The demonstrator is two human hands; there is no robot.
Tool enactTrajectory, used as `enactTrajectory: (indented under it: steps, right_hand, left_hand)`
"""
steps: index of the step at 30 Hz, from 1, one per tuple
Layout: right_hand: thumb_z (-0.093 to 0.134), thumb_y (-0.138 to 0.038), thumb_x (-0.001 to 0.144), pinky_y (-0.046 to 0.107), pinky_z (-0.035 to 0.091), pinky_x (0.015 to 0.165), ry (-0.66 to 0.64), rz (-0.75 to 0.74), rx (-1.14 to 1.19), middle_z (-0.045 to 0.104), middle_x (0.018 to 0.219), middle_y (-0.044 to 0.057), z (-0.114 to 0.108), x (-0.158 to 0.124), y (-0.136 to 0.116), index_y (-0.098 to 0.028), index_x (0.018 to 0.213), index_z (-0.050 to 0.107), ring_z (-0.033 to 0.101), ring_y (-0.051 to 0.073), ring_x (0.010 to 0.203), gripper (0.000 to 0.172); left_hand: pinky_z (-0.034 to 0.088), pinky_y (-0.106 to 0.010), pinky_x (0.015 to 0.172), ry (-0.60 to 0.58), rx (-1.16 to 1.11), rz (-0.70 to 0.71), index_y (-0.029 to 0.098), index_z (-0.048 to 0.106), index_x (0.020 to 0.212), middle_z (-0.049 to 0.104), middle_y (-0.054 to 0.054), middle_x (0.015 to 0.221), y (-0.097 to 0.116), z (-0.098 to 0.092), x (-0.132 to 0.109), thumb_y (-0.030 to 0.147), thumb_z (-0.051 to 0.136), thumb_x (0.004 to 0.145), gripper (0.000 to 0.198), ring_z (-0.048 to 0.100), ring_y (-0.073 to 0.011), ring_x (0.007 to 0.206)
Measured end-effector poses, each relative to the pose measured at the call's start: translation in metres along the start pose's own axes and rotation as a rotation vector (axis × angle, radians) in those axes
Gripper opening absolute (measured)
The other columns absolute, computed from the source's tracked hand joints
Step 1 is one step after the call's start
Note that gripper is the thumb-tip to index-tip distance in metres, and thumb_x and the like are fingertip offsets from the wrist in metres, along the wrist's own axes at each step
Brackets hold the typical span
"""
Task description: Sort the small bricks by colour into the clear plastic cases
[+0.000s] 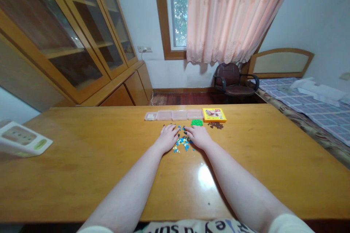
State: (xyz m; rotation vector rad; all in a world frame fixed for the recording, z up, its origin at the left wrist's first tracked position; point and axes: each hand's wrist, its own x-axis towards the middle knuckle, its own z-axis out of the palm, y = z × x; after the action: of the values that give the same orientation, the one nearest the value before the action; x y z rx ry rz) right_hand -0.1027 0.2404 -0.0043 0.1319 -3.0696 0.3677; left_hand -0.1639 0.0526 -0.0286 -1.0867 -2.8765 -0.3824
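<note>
My left hand point(167, 137) and my right hand point(198, 137) lie palm down on the wooden table point(82, 160), fingers stretched forward. Between them sits a scatter of small blue, white and yellow pieces point(182, 142), touched by both hands at its edges. Neither hand holds anything that I can see. Just beyond my right hand lies a small heap of green pieces point(197, 122), and to its right a heap of dark brown pieces point(216, 125).
A row of clear plastic trays point(173, 115) and a yellow box point(214, 115) stand behind the heaps. A white carton point(23, 140) lies at the table's left edge. Beyond the table are a glass-fronted cabinet point(68, 36), a chair point(232, 80) and a bed point(314, 109).
</note>
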Motion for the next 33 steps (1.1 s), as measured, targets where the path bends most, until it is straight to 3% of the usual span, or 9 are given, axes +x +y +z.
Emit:
enactTrajectory:
  steps: [6, 13, 16, 22, 26, 30, 33]
  right_hand:
    - [0.026, -0.04, 0.098, 0.026, 0.036, 0.083, -0.012, 0.017, 0.057, 0.066, 0.1, 0.008, -0.001, -0.001, 0.003, -0.024, 0.112, 0.066, 0.057, 0.018, 0.097, 0.045]
    - [0.035, -0.036, 0.096, 0.027, 0.036, 0.089, 0.014, -0.057, 0.141, 0.064, 0.113, 0.007, 0.004, 0.0, 0.008, -0.027, 0.129, 0.053, 0.056, 0.019, 0.104, 0.039]
    - [0.034, -0.033, 0.096, 0.027, 0.036, 0.09, 0.027, -0.022, 0.191, 0.064, 0.115, 0.007, 0.006, 0.0, 0.009, -0.023, 0.124, 0.058, 0.056, 0.018, 0.106, 0.038]
    - [0.032, -0.036, 0.097, 0.026, 0.036, 0.083, 0.003, -0.043, 0.107, 0.067, 0.098, 0.008, 0.003, 0.0, 0.006, -0.022, 0.111, 0.066, 0.057, 0.018, 0.096, 0.039]
    - [0.031, -0.035, 0.097, 0.025, 0.035, 0.077, 0.039, -0.007, 0.089, 0.064, 0.09, 0.007, 0.001, -0.001, 0.006, -0.019, 0.094, 0.069, 0.056, 0.017, 0.088, 0.042]
    - [0.035, -0.034, 0.097, 0.025, 0.034, 0.08, 0.081, -0.028, 0.115, 0.061, 0.091, 0.006, 0.001, -0.002, 0.005, -0.02, 0.101, 0.068, 0.053, 0.016, 0.09, 0.036]
    - [0.037, -0.035, 0.096, 0.027, 0.033, 0.08, 0.071, -0.055, 0.108, 0.06, 0.091, 0.006, 0.002, -0.002, 0.004, -0.023, 0.105, 0.068, 0.052, 0.017, 0.09, 0.035]
  left_hand:
    - [0.027, -0.05, 0.109, 0.056, -0.08, 0.076, 0.025, 0.063, 0.114, 0.057, -0.006, 0.127, 0.001, -0.01, -0.002, 0.024, 0.046, 0.087, 0.032, 0.045, -0.0237, 0.122]
    - [0.03, -0.049, 0.107, 0.033, -0.106, 0.188, 0.026, 0.064, 0.112, 0.06, -0.006, 0.122, -0.001, -0.008, -0.002, 0.027, 0.044, 0.089, 0.031, 0.05, -0.0221, 0.116]
    - [0.028, -0.049, 0.108, 0.039, -0.089, 0.159, 0.025, 0.06, 0.12, 0.055, -0.008, 0.128, 0.0, -0.007, -0.002, 0.028, 0.046, 0.088, 0.035, 0.046, -0.0238, 0.121]
    - [0.017, -0.057, 0.11, 0.001, -0.003, 0.058, 0.026, 0.051, 0.13, 0.038, -0.011, 0.144, 0.008, -0.004, -0.003, 0.034, 0.049, 0.088, 0.043, 0.03, -0.0309, 0.134]
    - [0.019, -0.056, 0.11, 0.042, 0.0, 0.018, 0.026, 0.056, 0.125, 0.042, -0.009, 0.142, 0.005, -0.007, -0.003, 0.03, 0.049, 0.087, 0.039, 0.033, -0.029, 0.132]
    - [0.026, -0.051, 0.109, 0.096, -0.039, 0.073, 0.027, 0.066, 0.11, 0.052, -0.006, 0.132, 0.0, -0.013, -0.003, 0.015, 0.047, 0.083, 0.035, 0.041, -0.0247, 0.127]
    - [0.028, -0.048, 0.109, 0.071, -0.09, 0.159, 0.029, 0.07, 0.101, 0.057, -0.004, 0.127, 0.0, -0.015, -0.002, 0.013, 0.047, 0.082, 0.034, 0.045, -0.0221, 0.123]
